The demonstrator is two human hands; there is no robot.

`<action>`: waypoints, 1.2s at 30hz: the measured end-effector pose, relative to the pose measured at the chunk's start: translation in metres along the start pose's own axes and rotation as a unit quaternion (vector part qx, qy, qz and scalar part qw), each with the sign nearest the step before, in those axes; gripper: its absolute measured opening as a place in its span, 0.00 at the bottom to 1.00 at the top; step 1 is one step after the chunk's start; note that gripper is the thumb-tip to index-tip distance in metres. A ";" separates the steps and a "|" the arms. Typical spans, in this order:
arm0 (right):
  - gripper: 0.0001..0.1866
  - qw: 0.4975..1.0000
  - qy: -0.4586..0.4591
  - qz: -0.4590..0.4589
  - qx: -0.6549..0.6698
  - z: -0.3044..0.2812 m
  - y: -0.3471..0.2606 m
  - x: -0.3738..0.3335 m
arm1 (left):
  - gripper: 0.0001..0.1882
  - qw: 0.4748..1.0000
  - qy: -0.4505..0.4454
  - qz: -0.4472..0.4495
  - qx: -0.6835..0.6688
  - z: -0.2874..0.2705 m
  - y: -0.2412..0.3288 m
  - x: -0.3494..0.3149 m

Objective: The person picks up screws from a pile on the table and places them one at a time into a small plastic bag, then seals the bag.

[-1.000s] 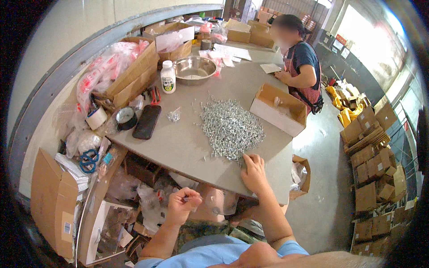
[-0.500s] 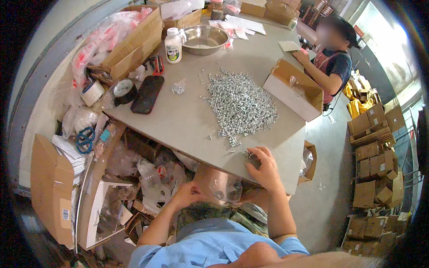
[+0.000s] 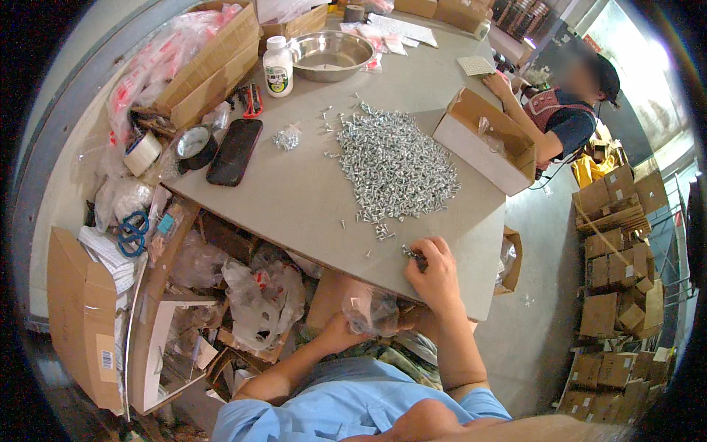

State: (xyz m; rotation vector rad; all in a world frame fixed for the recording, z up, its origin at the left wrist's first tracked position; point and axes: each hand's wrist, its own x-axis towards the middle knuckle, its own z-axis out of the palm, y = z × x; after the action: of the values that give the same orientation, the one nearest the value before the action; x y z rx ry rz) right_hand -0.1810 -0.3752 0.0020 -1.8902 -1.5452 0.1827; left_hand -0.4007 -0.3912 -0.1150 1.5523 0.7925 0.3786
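A broad heap of small silvery screws (image 3: 398, 166) was spread on the grey table (image 3: 309, 217), with a few loose pieces scattered at its margins. The right hand (image 3: 436, 271) was placed over the near part of the table, just below the heap; a small cluster of screws (image 3: 409, 252) was pinched between its thumb and fingers. The left hand (image 3: 343, 333) was held low before the lap, at the lower left of a clear plastic bag (image 3: 372, 312); whether the bag was gripped could not be told, the fingers being partly hidden. To the left of the heap, a small clear packet (image 3: 287, 138) was laid near a dark phone (image 3: 236, 152). Farther back, a white bottle (image 3: 278, 68) was set just beside a wide metal bowl (image 3: 331, 73). To the right, an open cardboard box (image 3: 479, 151) was positioned, and beyond it a co-worker (image 3: 563, 114) in a checked apron was seen.
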 end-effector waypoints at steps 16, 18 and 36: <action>0.09 0.999 0.016 0.023 -0.035 -0.001 -0.002 -0.010 | 0.14 0.998 -0.034 0.003 -0.044 0.002 0.005 0.001; 0.08 0.999 0.012 0.026 -0.036 -0.001 -0.005 -0.016 | 0.13 0.998 -0.033 0.004 -0.053 0.003 0.006 0.002; 0.17 0.999 -0.039 -0.015 -0.018 0.024 -0.016 0.028 | 0.14 0.996 -0.006 -0.032 -0.085 0.007 0.009 0.000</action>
State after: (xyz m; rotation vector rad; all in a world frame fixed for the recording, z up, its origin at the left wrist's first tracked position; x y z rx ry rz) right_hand -0.1979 -0.3394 0.0014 -1.9067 -1.6381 0.2190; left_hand -0.3935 -0.3958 -0.1074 1.3656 0.7790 0.3791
